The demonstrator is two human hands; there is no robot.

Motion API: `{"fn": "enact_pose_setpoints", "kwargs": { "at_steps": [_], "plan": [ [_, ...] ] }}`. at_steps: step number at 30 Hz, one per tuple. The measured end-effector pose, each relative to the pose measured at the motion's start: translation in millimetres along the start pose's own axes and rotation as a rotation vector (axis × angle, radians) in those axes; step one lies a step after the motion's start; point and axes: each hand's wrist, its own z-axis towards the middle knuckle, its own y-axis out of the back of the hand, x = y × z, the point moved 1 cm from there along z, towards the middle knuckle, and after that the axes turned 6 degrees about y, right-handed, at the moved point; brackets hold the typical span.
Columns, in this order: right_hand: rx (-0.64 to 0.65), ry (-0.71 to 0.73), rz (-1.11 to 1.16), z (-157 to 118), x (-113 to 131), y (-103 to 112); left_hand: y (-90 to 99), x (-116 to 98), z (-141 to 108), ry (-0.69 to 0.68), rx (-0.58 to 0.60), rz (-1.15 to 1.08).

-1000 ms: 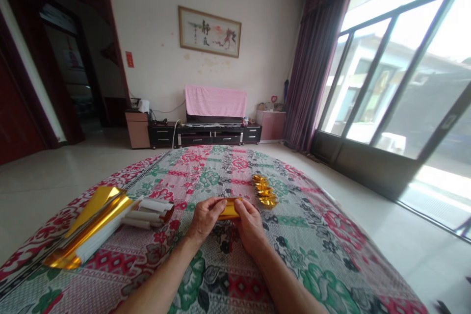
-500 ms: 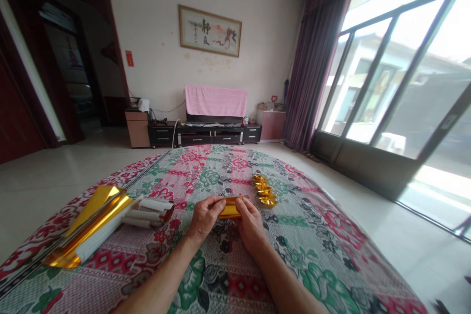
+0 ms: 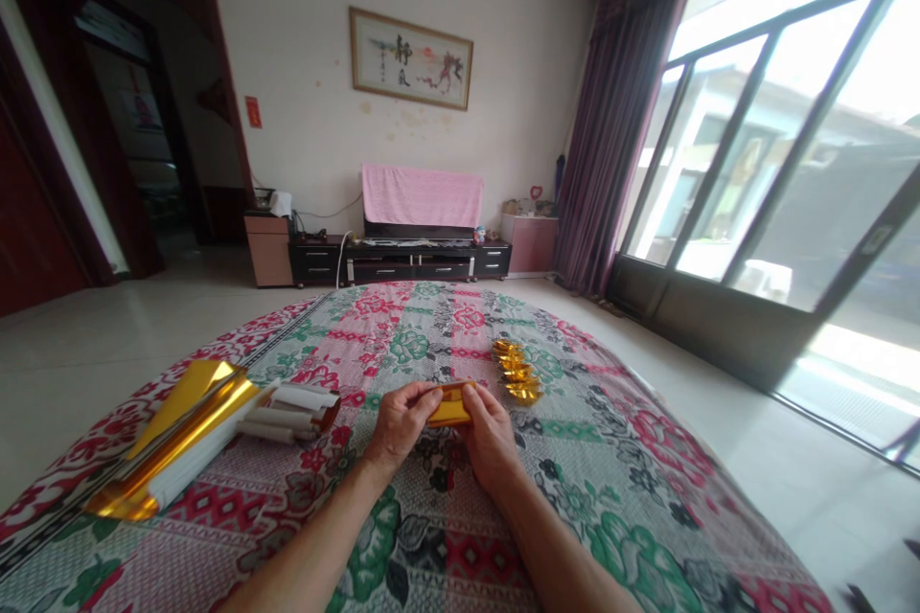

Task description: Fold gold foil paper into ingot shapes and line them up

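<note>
A small folded piece of gold foil paper (image 3: 449,410) is stretched between my two hands, just above the patterned cloth. My left hand (image 3: 401,421) pinches its left end, thumb on top. Its right end sits in the grip of my right hand (image 3: 492,429), thumb also on top. The fingers underneath are mostly hidden. Beyond my right hand, several folded gold foil pieces (image 3: 517,374) stand in a row on the cloth. To the left lie loose sheets of gold foil paper (image 3: 194,421), partly curled, beside several white-backed paper rolls (image 3: 284,417).
A floral tablecloth (image 3: 575,441) in red, green and grey covers the round table. Past its far edge stands a low black cabinet (image 3: 446,270) with a pink cloth (image 3: 423,195) draped over something on it. Glass doors (image 3: 754,153) line the right side.
The top edge of the gold foil paper between my thumbs has shifted slightly. Both hands stay in nearly the same place, and the other things have not moved.
</note>
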Motion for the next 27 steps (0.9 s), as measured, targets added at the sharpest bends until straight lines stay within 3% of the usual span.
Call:
{"fn": "enact_pose_setpoints", "kwargs": {
  "at_steps": [27],
  "plan": [
    [0.001, 0.014, -0.072, -1.1, 1.4, -0.2, -1.8, -3.3, -1.1, 0.020, 0.021, -0.056]
  ]
}}
